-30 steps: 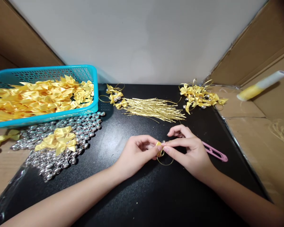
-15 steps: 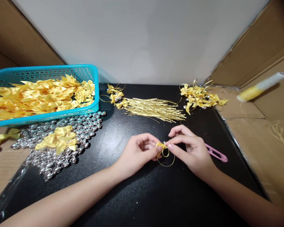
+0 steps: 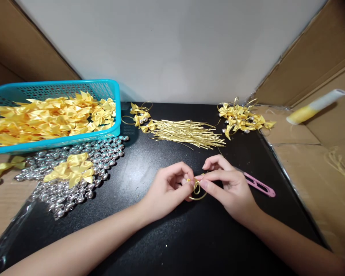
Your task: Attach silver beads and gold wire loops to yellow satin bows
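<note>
My left hand (image 3: 171, 186) is closed in a pinch on a small yellow ribbon bow (image 3: 188, 180), most of which the fingers hide. Opposite it, my right hand (image 3: 232, 188) pinches a thin gold cord (image 3: 200, 197) between thumb and index finger. The cord makes a small loop at the fingertips and a wider curve below them, just above the black table. No bead shows clearly between the hands. Close beside the right hand lies a pink-handled cutter (image 3: 261, 186), partly covered by the hand.
A blue basket (image 3: 118, 111) of yellow bows stands at the left. Before it spread silver beads (image 3: 60, 199) with several bows (image 3: 73, 168) on top. Gold cord lengths (image 3: 186, 133) lie behind my hands, between two groups of corded bows (image 3: 241, 117). Cardboard (image 3: 313, 69) borders the right.
The small cord loop has narrowed and the wider curve has shrunk and shifted left. My left fingers now cover more of the bow. The right hand has moved slightly left and down.
</note>
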Available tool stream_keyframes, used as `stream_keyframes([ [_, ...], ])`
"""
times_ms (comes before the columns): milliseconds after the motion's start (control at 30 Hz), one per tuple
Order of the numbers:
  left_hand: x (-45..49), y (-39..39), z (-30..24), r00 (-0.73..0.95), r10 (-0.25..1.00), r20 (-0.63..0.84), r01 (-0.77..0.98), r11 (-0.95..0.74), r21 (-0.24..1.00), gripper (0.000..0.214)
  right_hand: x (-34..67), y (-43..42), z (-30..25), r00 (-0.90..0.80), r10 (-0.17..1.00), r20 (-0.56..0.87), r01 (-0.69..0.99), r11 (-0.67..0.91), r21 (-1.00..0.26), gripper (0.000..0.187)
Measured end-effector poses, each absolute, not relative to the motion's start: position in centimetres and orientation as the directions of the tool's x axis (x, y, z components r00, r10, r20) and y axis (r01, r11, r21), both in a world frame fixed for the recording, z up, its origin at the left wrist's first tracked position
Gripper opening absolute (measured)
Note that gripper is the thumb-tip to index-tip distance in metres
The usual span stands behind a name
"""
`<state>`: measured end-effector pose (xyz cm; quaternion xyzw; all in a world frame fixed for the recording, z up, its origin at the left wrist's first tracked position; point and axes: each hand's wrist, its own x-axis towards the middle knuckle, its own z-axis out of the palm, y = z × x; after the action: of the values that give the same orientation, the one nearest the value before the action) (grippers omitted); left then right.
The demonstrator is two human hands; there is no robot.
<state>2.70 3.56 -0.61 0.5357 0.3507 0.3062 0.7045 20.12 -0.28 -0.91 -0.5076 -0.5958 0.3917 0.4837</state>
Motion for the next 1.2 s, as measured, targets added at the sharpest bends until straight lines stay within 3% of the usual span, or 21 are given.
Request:
stream_keyframes([
  [467,2.5,3.9,-1.1,0.664,0.684,-0.303,-0.116,0.494,0.862,0.019,20.4,-0.2,-1.1,-0.015,0.982,0.191,0.212,0.19,-0.959,0.015],
  [1067,2.5,3.9,-1.0,0.617,0.733,-0.288,0.028,0.345,0.938,0.016,21.1,0.5,-0.2,-0.047,0.989,0.141,0.104,0.145,-0.984,0.006],
  [1200,2.4,3.9,-0.9,0.57,0.781,-0.253,0.068,0.263,0.963,0.017,22.1,0.7,1.0,-0.134,0.982,0.135,0.031,0.14,-0.99,0.006],
])
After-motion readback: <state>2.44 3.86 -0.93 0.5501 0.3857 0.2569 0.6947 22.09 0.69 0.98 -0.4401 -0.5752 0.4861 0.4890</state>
